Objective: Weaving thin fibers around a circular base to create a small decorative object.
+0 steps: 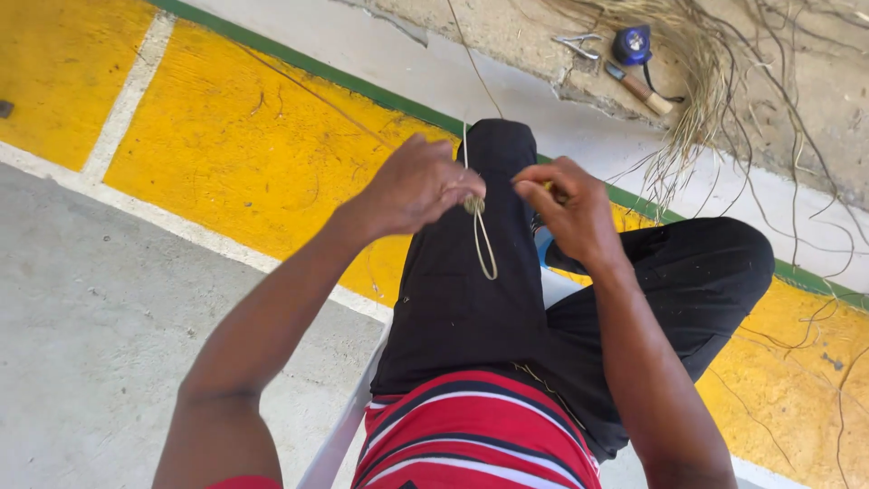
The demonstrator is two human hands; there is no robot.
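The floor (226, 172) is yellow-painted concrete with white lines, a green stripe and grey slabs beyond. Above the black trousers (471, 299), the left hand (412, 186) pinches a thin pale strand (484, 244), its loop hanging downward, long axis upright. The right hand (570, 208) has its grip closed near the strand's top; what it holds is hidden. Pliers (579, 43) and straw (697, 100) lie well apart.
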